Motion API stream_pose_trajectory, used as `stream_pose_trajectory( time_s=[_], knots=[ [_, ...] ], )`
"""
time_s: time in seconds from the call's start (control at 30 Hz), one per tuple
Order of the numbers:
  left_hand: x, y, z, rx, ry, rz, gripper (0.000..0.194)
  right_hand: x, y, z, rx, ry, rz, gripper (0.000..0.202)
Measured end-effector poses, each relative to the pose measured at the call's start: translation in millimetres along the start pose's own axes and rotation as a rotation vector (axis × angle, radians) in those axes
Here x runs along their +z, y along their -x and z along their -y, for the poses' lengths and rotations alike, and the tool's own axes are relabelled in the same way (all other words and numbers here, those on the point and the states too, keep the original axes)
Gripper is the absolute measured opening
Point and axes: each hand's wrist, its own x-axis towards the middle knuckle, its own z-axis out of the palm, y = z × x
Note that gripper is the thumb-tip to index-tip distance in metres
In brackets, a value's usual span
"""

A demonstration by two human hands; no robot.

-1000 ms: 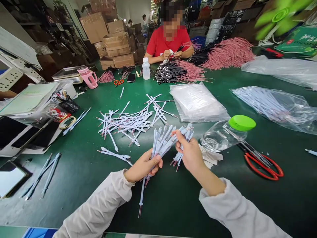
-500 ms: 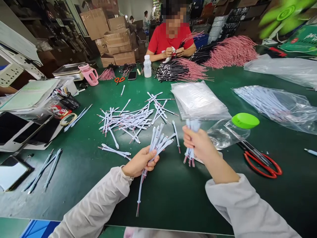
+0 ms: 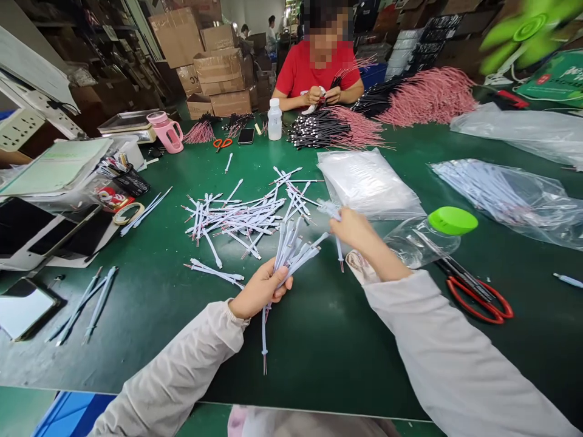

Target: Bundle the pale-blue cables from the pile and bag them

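My left hand (image 3: pixel 263 286) is closed round a bunch of short white cables (image 3: pixel 295 250); their plug ends fan out at the top, and one hangs lower with bare thin wire ends. To its right, my right hand (image 3: pixel 359 233) is closed on a second bunch of white cables (image 3: pixel 328 209), tilted to the left and partly blurred. Beneath that hand a single white cable (image 3: pixel 339 254) points down. A loose pile of white cables (image 3: pixel 237 220) lies on the green table (image 3: pixel 314 358) beyond my left hand.
Red-handled scissors (image 3: pixel 483 300) and a green-lidded clear jar (image 3: pixel 421 243) lie right of my right arm. Behind are a stack of plastic bags (image 3: pixel 371 182) and a bag of white cables (image 3: pixel 496 191). Across the table, a person in red (image 3: pixel 296 70) handles wires near black-and-pink bundles (image 3: pixel 337 127).
My right hand has moved forward and left with its bunch, which has gone from upright to tilted. My left hand keeps its bunch and has barely moved.
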Motion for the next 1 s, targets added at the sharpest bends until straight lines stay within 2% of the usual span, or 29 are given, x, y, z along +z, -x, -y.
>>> stream_pose_trajectory(
  time_s=[0.07, 0.1, 0.17, 0.23, 0.3, 0.37, 0.43, 0.5, 0.63, 0.67, 0.7, 0.77, 0.9, 1.0],
  knots=[
    [0.5, 0.0, -1.8, 0.018, 0.049, -0.021, 0.029, -17.5, 12.5, 1.8, 0.004, -0.246, -0.027, 0.008],
    [0.6, 0.0, -2.5, 0.029, 0.080, -0.025, 0.030, -24.2, 21.0, 3.3, 0.014, -0.456, -0.004, 0.005],
    [0.9, -0.3, -3.7, 0.046, 0.143, -0.017, 0.030, -28.8, 40.4, 6.8, 0.043, -0.911, 0.123, 0.015],
    [1.3, -0.4, -4.2, 0.052, 0.191, 0.000, 0.029, -19.2, 59.6, 10.6, 0.107, -1.195, 0.279, 0.031],
    [2.0, -0.2, -3.9, 0.053, 0.214, 0.009, 0.030, 0.8, 74.2, 14.4, 0.194, -1.340, 0.375, 0.040],
    [2.8, 0.2, -3.0, 0.047, 0.214, 0.013, 0.031, 22.2, 81.2, 18.2, 0.236, -1.441, 0.417, 0.044],
    [3.1, 0.6, -1.7, 0.033, 0.206, 0.026, 0.031, 35.7, 80.0, 20.5, 0.202, -1.478, 0.435, 0.041],
    [2.2, 0.5, -0.3, 0.024, 0.202, 0.056, 0.029, 36.9, 72.3, 19.7, 0.127, -1.456, 0.338, 0.035],
    [-3.4, -1.6, 0.3, 0.047, 0.253, 0.063, 0.027, 17.4, 53.9, 8.7, 0.072, -1.463, -0.172, 0.028],
    [-5.2, -2.4, -0.5, 0.060, 0.279, 0.051, 0.027, 13.7, 52.2, 5.8, 0.085, -1.479, -0.223, 0.028],
    [-6.9, -3.3, -1.6, 0.069, 0.308, 0.043, 0.027, 12.2, 52.5, 3.9, 0.102, -1.491, -0.216, 0.028],
    [-9.7, -5.2, -4.8, 0.072, 0.369, 0.048, 0.025, 16.7, 59.2, 3.7, 0.135, -1.486, -0.037, 0.023],
    [-11.9, -10.7, -10.2, -0.020, 0.469, 0.140, 0.023, 42.1, 82.7, 16.1, 0.160, -1.418, 0.476, 0.030],
    [-11.3, -16.0, -11.4, -0.160, 0.489, 0.279, 0.022, 53.6, 91.7, 25.7, 0.113, -1.343, 0.638, 0.033]
  ],
)
